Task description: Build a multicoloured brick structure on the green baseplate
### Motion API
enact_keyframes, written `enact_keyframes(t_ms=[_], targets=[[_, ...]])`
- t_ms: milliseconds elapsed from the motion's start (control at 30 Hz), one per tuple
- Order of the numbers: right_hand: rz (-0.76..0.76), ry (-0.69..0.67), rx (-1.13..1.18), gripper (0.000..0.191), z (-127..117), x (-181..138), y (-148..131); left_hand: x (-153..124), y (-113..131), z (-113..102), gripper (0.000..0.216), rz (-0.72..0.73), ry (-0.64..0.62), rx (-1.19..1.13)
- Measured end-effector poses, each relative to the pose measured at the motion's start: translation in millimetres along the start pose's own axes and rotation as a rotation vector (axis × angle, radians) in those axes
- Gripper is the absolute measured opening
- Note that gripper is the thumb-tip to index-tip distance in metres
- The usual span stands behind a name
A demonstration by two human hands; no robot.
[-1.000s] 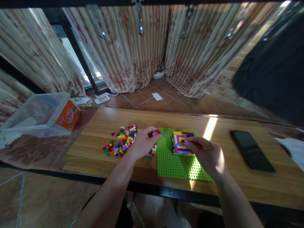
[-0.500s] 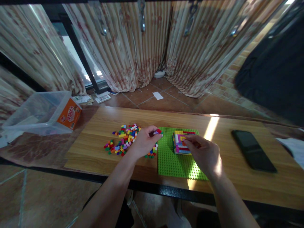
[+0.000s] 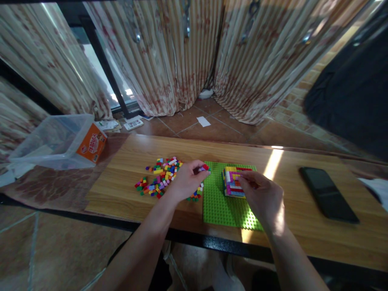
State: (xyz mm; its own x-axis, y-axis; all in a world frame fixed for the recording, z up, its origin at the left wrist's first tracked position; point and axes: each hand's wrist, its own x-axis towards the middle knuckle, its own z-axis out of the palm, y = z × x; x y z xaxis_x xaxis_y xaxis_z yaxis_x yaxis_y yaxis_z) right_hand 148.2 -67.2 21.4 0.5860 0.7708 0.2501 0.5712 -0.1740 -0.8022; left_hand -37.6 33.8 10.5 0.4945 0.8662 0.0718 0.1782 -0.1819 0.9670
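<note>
A green studded baseplate (image 3: 218,206) lies on the wooden table. On its far half stands a square, multicoloured brick block (image 3: 233,182). My right hand (image 3: 263,198) rests against the block's right side, fingers curled and pinched on its top edge; I cannot make out anything between them. My left hand (image 3: 188,180) hovers at the plate's left edge, fingers closed on a few small bricks, a red one (image 3: 206,167) showing at the fingertips. A pile of loose coloured bricks (image 3: 159,180) lies just left of that hand.
A black phone (image 3: 327,194) lies flat on the table's right side. A clear plastic tub (image 3: 57,141) with an orange label sits at the far left on a dark cloth. The table's front edge (image 3: 194,238) is a black rail. Curtains hang behind.
Both hands stay where they were; the right hand's fingers have shifted slightly along the block's top. The view has tilted a little.
</note>
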Motion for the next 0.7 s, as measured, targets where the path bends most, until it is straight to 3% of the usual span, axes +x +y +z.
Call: enact_keyframes(t_ms=[133,400,700], targets=[[0.071,-0.015,0.051,0.020,1.8,0.4,2.6,-1.6,1.6,3.7,0.010,-0.008,-0.011,0.006],[0.214,-0.048,0.388,0.025,5.5,3.8,5.0,-9.3,7.5,25.9,0.009,0.033,-0.030,0.020],[0.198,-0.092,0.311,0.027,2.9,7.8,3.8,-9.2,6.4,32.5,0.006,-0.003,-0.045,-0.093]])
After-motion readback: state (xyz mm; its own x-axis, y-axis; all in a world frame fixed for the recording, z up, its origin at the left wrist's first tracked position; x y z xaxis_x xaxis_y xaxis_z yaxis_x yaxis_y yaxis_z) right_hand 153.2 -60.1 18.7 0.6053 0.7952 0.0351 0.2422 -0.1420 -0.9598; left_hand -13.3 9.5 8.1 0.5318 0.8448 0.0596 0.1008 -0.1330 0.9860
